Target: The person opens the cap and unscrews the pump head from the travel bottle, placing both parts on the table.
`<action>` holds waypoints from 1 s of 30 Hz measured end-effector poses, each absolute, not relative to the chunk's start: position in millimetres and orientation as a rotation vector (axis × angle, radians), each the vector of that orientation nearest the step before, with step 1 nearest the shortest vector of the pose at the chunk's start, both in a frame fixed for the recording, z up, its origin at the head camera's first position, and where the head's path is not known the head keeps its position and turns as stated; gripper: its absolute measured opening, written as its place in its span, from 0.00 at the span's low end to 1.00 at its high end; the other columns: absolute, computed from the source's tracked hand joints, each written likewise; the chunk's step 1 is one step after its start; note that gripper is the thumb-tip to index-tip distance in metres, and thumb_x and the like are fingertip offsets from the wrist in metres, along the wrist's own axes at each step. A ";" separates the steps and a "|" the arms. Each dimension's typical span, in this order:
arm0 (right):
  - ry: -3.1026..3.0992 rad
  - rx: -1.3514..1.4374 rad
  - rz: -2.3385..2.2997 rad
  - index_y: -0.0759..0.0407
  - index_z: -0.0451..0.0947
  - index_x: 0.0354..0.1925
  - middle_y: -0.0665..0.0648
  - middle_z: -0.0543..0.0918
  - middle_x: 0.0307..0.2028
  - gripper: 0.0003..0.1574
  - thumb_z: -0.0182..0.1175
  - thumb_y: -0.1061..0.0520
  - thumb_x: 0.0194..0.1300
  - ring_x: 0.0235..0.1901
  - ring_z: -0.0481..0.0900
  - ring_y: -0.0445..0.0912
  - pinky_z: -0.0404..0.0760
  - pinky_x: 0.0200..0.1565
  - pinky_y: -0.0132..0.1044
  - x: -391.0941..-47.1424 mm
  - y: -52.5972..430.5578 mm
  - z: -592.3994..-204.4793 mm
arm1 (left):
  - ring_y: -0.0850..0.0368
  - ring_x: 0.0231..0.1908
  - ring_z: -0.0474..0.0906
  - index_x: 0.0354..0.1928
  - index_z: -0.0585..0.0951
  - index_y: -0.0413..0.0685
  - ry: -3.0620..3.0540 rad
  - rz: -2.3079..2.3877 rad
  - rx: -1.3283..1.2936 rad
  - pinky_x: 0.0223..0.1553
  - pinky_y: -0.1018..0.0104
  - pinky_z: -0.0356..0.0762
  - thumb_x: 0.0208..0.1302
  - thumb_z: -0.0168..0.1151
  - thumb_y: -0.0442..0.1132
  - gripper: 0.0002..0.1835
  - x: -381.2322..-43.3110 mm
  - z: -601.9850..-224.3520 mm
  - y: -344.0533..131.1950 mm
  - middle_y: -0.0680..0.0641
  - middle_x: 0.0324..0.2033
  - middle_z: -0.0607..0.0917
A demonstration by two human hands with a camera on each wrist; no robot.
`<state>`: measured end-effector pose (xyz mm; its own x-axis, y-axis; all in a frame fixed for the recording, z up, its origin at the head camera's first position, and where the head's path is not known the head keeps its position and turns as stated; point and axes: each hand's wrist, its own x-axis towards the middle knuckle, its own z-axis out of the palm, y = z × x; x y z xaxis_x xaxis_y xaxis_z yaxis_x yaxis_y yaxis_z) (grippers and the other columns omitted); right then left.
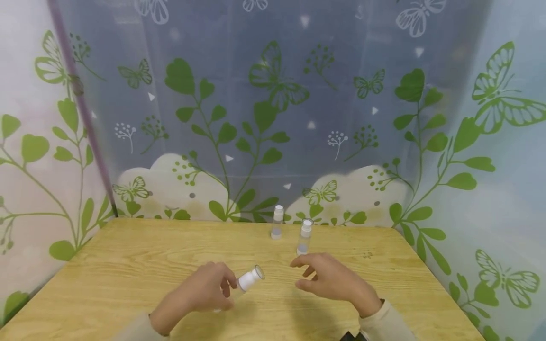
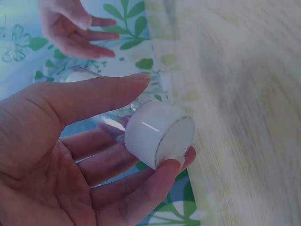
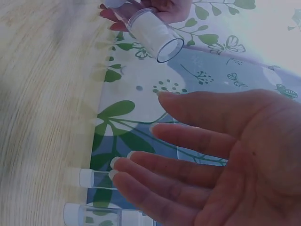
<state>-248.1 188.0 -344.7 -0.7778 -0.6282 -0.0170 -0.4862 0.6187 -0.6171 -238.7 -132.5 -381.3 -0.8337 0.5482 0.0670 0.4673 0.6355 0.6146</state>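
My left hand [image 1: 204, 288] holds a small clear pump bottle [image 1: 250, 278] tilted above the table, its white top pointing up to the right. In the left wrist view the thumb and fingers curl round the bottle near its white base [image 2: 160, 134]. My right hand [image 1: 330, 280] hovers to the right with relaxed, spread fingers and nothing in it. Just beyond it in the head view stands an upright clear bottle [image 1: 304, 237] with a white top and base. A second similar bottle [image 1: 277, 222] stands farther back, slightly left.
The wooden table [image 1: 141, 255] runs back to a patterned cloth [image 1: 239, 118] with green leaves and butterflies. Side cloths [image 1: 503, 189] rise at the left and right table edges. A dark object [image 1: 354, 336] shows near the right sleeve.
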 end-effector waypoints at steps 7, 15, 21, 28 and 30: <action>2.657 -0.973 -0.925 0.61 0.80 0.60 0.64 0.84 0.59 0.23 0.68 0.57 0.69 0.49 0.87 0.57 0.85 0.43 0.29 -244.8 179.0 -348.9 | 0.61 0.29 0.81 0.41 0.88 0.37 2.697 0.965 0.866 0.31 0.65 0.82 0.49 0.78 0.34 0.15 -229.2 -380.9 -124.9 0.47 0.30 0.90; 2.580 -1.031 -0.994 0.59 0.79 0.61 0.63 0.83 0.60 0.25 0.69 0.55 0.68 0.50 0.87 0.55 0.84 0.43 0.26 -237.6 166.9 -351.9 | 0.56 0.33 0.84 0.42 0.88 0.40 2.697 0.948 0.877 0.39 0.46 0.86 0.50 0.78 0.36 0.16 -223.2 -388.2 -120.0 0.47 0.31 0.91; 2.546 -1.064 -1.014 0.59 0.75 0.66 0.63 0.80 0.64 0.30 0.68 0.53 0.69 0.52 0.86 0.55 0.84 0.44 0.26 -230.6 160.4 -350.8 | 0.54 0.35 0.86 0.42 0.88 0.42 2.713 0.917 0.897 0.41 0.43 0.86 0.50 0.79 0.38 0.16 -221.0 -389.6 -115.5 0.48 0.31 0.91; 2.500 -1.042 -1.016 0.58 0.76 0.65 0.64 0.80 0.64 0.29 0.68 0.55 0.69 0.51 0.87 0.55 0.84 0.44 0.26 -230.7 155.5 -353.9 | 0.57 0.35 0.84 0.42 0.88 0.44 2.721 0.900 0.916 0.41 0.43 0.85 0.49 0.80 0.38 0.16 -218.0 -392.6 -112.0 0.50 0.31 0.91; 2.497 -1.047 -1.016 0.58 0.76 0.65 0.64 0.81 0.63 0.28 0.68 0.55 0.69 0.51 0.87 0.57 0.84 0.43 0.26 -230.3 154.9 -354.5 | 0.55 0.37 0.83 0.42 0.88 0.45 2.729 0.894 0.913 0.42 0.40 0.83 0.49 0.80 0.39 0.16 -217.5 -394.5 -111.3 0.51 0.30 0.91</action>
<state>-230.3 154.9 -354.5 -0.7112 -0.7020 0.0371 -0.5285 0.4992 -0.6866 -217.5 -111.3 -394.5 -0.8089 0.5846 0.0627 0.5084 0.6419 0.5740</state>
